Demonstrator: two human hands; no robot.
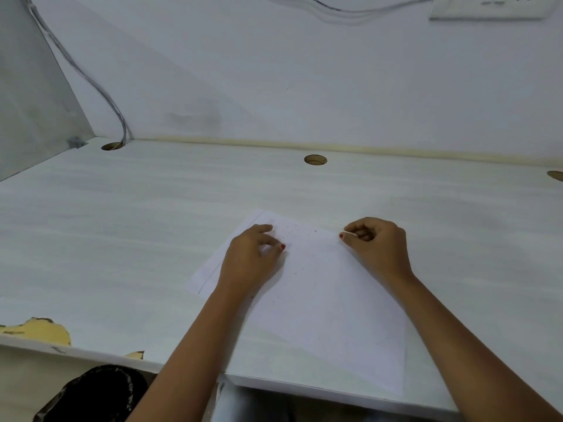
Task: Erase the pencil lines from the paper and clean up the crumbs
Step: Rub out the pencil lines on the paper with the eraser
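Now left hand (253, 258) rests on paper (329, 315), right hand (379, 245) pinches eraser (350, 234).

The right hand (377, 242) curls round a small white thing (350, 234), mostly hidden in its grip. The wall socket (487, 7) and one desk hole (556, 175) are cut by the edges.

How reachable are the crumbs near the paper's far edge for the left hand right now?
Probably yes: the left hand rests on the paper, fingertips beside the crumbs, nothing between them. The right hand, pinching a small white object, sits clear on the other side.
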